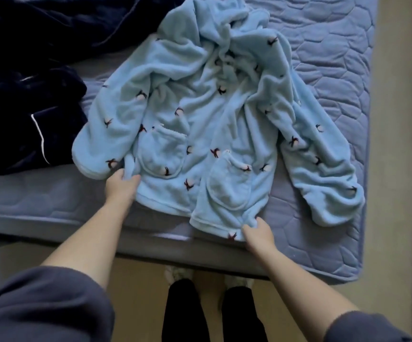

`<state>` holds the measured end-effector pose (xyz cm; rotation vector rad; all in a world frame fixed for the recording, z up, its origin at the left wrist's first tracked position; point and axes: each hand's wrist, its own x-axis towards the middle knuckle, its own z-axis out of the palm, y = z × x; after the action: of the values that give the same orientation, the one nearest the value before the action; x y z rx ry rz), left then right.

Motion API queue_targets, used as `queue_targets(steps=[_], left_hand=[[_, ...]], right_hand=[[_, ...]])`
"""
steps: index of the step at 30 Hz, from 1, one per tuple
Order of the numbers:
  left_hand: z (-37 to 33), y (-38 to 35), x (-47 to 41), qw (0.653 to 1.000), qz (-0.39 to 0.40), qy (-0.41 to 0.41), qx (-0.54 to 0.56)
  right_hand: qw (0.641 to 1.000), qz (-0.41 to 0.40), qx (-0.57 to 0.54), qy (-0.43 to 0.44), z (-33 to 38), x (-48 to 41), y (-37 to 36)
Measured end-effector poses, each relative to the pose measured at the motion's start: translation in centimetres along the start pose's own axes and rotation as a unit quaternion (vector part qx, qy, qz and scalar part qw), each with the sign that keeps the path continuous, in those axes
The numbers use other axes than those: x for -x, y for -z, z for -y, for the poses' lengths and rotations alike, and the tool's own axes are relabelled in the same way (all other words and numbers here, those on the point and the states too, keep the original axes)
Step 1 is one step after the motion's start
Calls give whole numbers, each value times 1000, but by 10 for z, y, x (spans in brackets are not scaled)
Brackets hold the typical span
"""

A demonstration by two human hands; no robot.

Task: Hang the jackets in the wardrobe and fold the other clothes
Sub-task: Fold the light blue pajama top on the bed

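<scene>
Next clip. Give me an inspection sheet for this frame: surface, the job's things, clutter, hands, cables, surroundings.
Surface: quilted blue-grey mattress.
Job's things: light blue fleece top spread front-up on the mattress, rumpled at the collar, sleeves out to both sides; navy garments heaped at the left, one with white piping.
Clutter: nothing seen.
Hands: left hand pinches the top's lower edge beside the left pocket; right hand grips the hem below the right pocket.
Cables: nothing seen.
Surroundings: beige floor; the person's slippered feet by the mattress edge.
</scene>
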<state>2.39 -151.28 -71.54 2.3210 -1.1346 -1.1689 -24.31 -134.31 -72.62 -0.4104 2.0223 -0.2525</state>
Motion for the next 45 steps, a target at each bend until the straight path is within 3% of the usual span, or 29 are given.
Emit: queue_targets(steps=[4,7,9,10,12,14,16,18,20,21,23,25,27,29,31,32,33,34,37,39,42,45], left_hand=[[15,24,34,998,-28,37,-35],[27,44,66,981,7,91,-171],[35,53,77,968,35,128,-215],[35,55,79,972,52,142,-179],[34,53,80,979,101,178,21],[37,46,81,945,121,230,201],[52,36,82,970,106,184,122],[70,24,82,989,93,76,-81],[76,13,83,982,87,-6,-167],[76,8,81,986,59,-18,-156],[76,2,75,998,-25,12,-65],[65,-8,71,989,-39,115,84],[50,-18,72,936,49,205,281],[37,-17,74,836,112,243,479],[34,-14,75,727,95,248,634],[35,-12,78,691,79,253,672],[36,-12,80,680,65,263,682],[37,-15,83,703,58,271,655],[36,-26,86,855,85,208,468],[30,-31,87,913,114,175,350],[27,-38,84,928,114,176,308],[15,-43,78,894,156,191,374]], right_hand=[[994,-55,96,-21,-13,15,60],[978,-135,135,-87,-28,31,124],[966,-146,175,-121,-36,41,155],[966,-130,189,-121,-37,43,163],[982,-74,146,-89,-39,40,163],[998,28,4,-58,-39,36,147],[993,115,2,-7,-38,35,125],[984,145,84,63,-50,28,103],[972,55,197,116,-64,22,91],[974,-2,195,112,-69,20,91],[993,-76,62,71,-72,16,94],[988,-89,-118,36,-64,9,92],[973,-71,-218,18,-50,2,87],[966,-25,-258,-25,-37,-2,78],[941,11,-325,-96,-29,-3,71],[919,13,-373,-126,-28,-2,68],[897,3,-417,-146,-27,-2,65],[879,-10,-450,-158,-29,-2,64],[860,11,-486,-155,-30,3,64],[855,58,-494,-146,-34,6,66],[853,99,-495,-132,-37,9,68],[842,134,-506,-129,-36,12,64]])
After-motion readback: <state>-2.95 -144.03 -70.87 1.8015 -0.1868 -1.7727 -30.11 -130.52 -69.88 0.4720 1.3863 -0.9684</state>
